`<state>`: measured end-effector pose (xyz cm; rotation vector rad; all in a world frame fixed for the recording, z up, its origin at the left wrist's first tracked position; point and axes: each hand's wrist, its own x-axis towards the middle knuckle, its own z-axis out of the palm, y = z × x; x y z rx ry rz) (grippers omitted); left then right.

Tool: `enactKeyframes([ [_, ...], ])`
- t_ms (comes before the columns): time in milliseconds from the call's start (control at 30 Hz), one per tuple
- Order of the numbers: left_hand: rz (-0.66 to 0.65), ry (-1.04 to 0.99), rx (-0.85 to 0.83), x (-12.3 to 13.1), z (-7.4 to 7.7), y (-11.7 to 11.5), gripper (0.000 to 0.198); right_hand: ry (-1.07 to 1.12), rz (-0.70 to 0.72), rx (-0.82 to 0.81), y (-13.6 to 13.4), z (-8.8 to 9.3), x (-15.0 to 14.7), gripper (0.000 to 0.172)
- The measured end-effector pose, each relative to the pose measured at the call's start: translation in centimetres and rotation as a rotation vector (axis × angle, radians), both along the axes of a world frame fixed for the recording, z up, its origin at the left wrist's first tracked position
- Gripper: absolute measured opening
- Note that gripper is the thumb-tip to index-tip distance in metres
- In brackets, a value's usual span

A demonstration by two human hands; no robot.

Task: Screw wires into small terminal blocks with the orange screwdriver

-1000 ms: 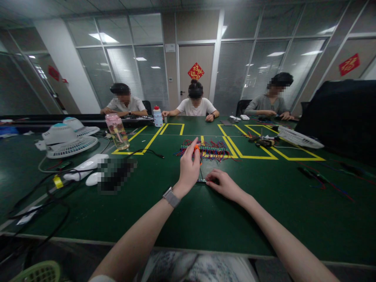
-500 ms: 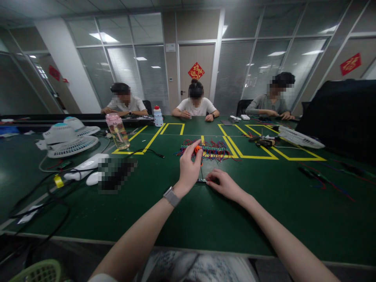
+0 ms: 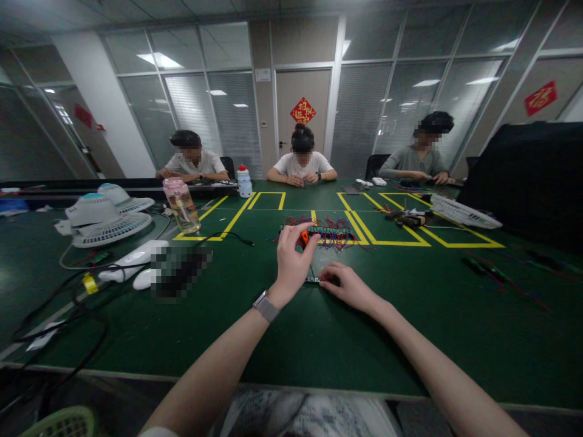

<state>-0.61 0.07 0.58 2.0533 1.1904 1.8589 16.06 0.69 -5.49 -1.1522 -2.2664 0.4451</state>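
Orange handle of the screwdriver (image 3: 304,238) sits in the left hand (image 3: 294,262), with the fingers closed round it and the thumb and index pinching near the top. The thin shaft runs down from there, away from the wire pile (image 3: 328,233), to the small dark part (image 3: 313,280). That part lies flat on the green table (image 3: 410,328) on the near side of the wire pile, close to it but clearly apart. The right hand (image 3: 348,285) comes in from the near right of the pile, fingers stretched out fairly flat with the tips on the part. It pins the part rather than wrapping it, and I can't tell whether there's any pinch. My read: a fastening step on the part, tool tip at it. Whether the tip is seated in a screw is too small to tell. The next move calls for the shaft close to upright, light downward load, twist from the fingertips only, and the right hand stopping the part spinning or sliding. The pink bottle (image 3: 182,204) is well left of the pile, out of the way.
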Motion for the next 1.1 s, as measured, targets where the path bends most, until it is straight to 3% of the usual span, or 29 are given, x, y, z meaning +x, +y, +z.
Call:
enactKeyframes([
  [200, -0.094, -0.020, -0.019, 0.06, -0.13, 0.19, 0.034, 0.004, 0.004, 0.002, 0.02, -0.14, 0.06, 0.008],
  [433, -0.024, 0.030, 0.018, -0.06, -0.05, 0.06, 0.026, 0.005, 0.000, 0.008, -0.02, -0.08, 0.05, 0.007],
  [667, -0.134, 0.021, -0.037, -0.01, -0.45, 0.51, 0.035, 0.009, 0.002, 0.014, 0.04, -0.25, 0.06, 0.005],
  [933, 0.018, 0.037, -0.013, -0.06, -0.10, 0.10, 0.029, 0.012, 0.007, 0.021, 0.10, -0.18, 0.00, 0.005],
  [1100, -0.081, -0.033, -0.010, 0.00, -0.52, 0.48, 0.035, 0.001, 0.009, 0.020, -0.02, 0.01, -0.02, 0.006],
])
